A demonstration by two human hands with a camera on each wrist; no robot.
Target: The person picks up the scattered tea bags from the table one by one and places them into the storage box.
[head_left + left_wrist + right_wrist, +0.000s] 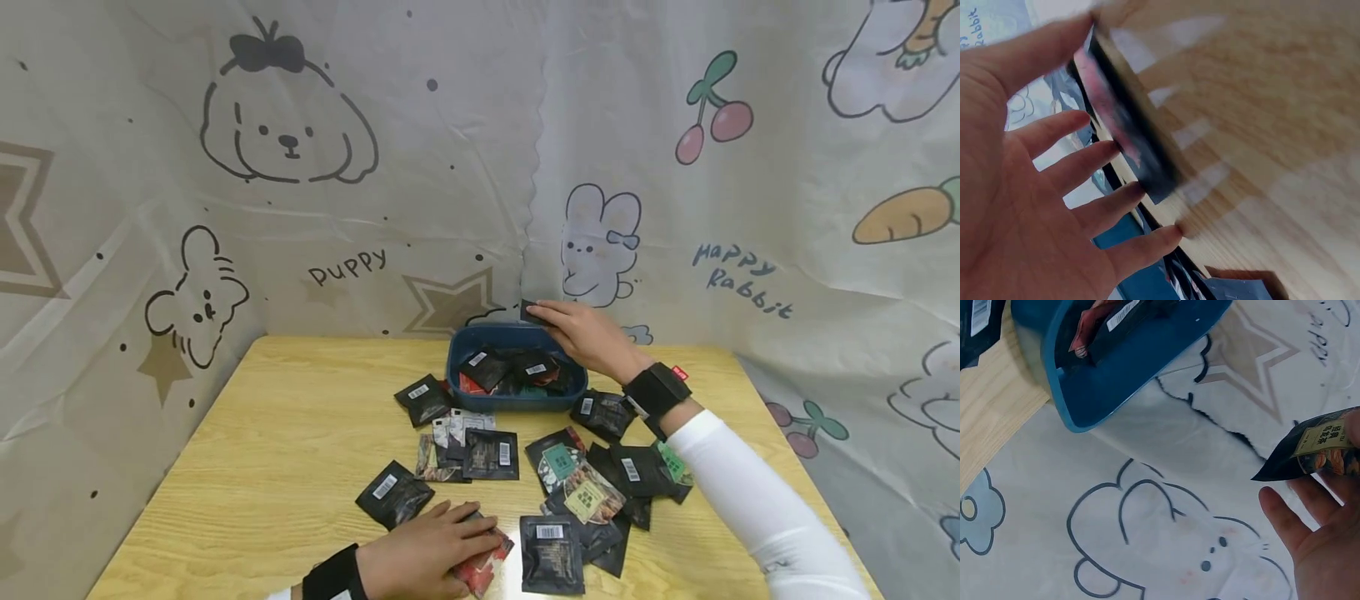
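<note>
In the head view, my right hand (pixel 592 340) holds a small black sachet (pixel 529 312) over the far side of a blue bin. The right wrist view shows that sachet (pixel 1325 447) with a yellow label and a food picture, pinched by the thumb and fingers. My left hand (pixel 412 557) rests over a red-and-black sachet (pixel 486 567) at the table's front. In the left wrist view its fingers are spread and nearly straight, fingertips along the edge of the sachet (pixel 1110 115). The blue bin (pixel 517 403) contains several sachets, mostly black with white barcode labels.
Black sachets (pixel 423 400) lie left of the bin, with an overlapping group (pixel 491 454) in front. A larger pile (pixel 592 496) spreads at right. One black sachet (pixel 551 554) lies near the front. A patterned cloth (pixel 465 167) hangs behind the wooden table (pixel 300 433).
</note>
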